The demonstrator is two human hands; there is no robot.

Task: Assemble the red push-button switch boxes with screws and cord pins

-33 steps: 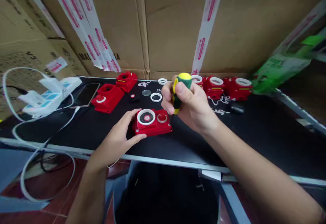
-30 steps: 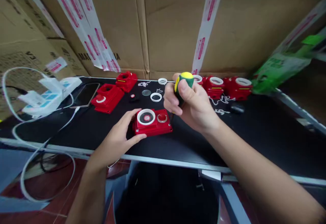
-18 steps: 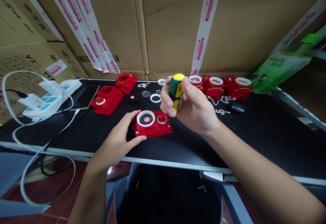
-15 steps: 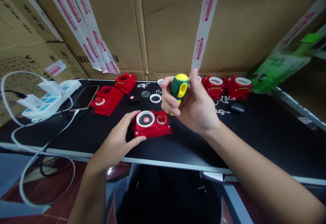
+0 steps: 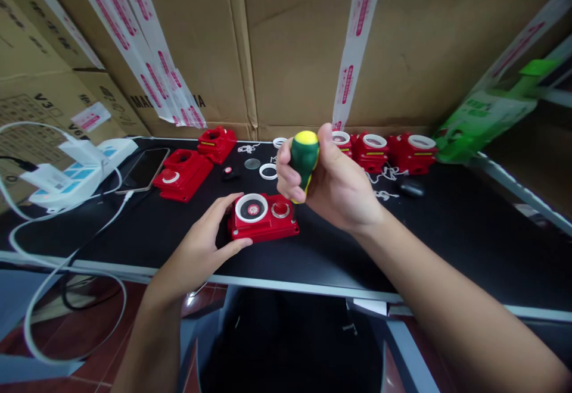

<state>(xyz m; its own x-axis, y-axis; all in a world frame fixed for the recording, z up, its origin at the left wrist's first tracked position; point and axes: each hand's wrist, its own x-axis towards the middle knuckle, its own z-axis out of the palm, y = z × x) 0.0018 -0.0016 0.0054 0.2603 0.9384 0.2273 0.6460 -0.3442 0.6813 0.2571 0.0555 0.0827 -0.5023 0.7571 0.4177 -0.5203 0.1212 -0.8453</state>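
A red box-shaped housing (image 5: 272, 230) with a white ring (image 5: 251, 208) and a red round button (image 5: 280, 208) lies on the black table near its front edge. Thumb and fingers of my left hand (image 5: 210, 238) grip its left end. My right hand (image 5: 333, 184) is wrapped round the green and yellow handle of a screwdriver (image 5: 304, 158), held upright over the housing's right end. The screwdriver's lower end is hidden behind my fingers, so whether its tip touches the housing cannot be seen.
Behind lie two red housings (image 5: 184, 175), a clear disc (image 5: 252, 164), a loose white ring (image 5: 269, 171) and a small black part (image 5: 229, 172). Several ringed red housings (image 5: 411, 155) stand back right by a green bottle (image 5: 487, 122). A phone (image 5: 143, 170) and power strip (image 5: 84, 175) lie left.
The screwdriver handle has turned in my right hand; its yellow inset no longer faces me. My left hand keeps its hold on the housing. The whole view has shifted slightly.
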